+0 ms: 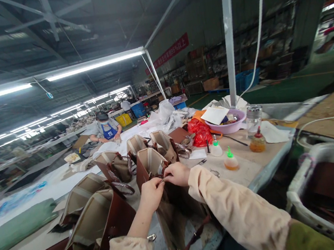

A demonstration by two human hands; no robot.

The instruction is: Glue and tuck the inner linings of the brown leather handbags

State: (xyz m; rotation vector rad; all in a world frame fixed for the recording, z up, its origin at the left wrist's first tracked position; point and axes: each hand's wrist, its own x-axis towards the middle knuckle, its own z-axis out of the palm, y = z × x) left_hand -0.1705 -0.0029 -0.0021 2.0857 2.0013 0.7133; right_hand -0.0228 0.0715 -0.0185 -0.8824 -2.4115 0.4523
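Two bare hands at a khaki bag [172, 222], which stands left of the lilac basin [231, 126] and nearer the wearer. Left hand [152, 194] and right hand [177, 174]: thumbs and fingertips closed in a pinch on a small piece at the bag's upper edge, the two grips almost meeting; the exact piece is hidden by the fingers. The khaki cloth, which hangs in folds, should prove soft, light and hard to break, giving way under a push. The brown panels of the standing bags [145, 160], left of the basin and farther off than the held one, suggest a stiffer, smoother material, likely to slide under a loose finger and to keep a crease. The surest hold is judged to be the doubled upper edge, pinched close to the work; the brown strap [189, 244], low on the near side, would probably swing and offer poor control.
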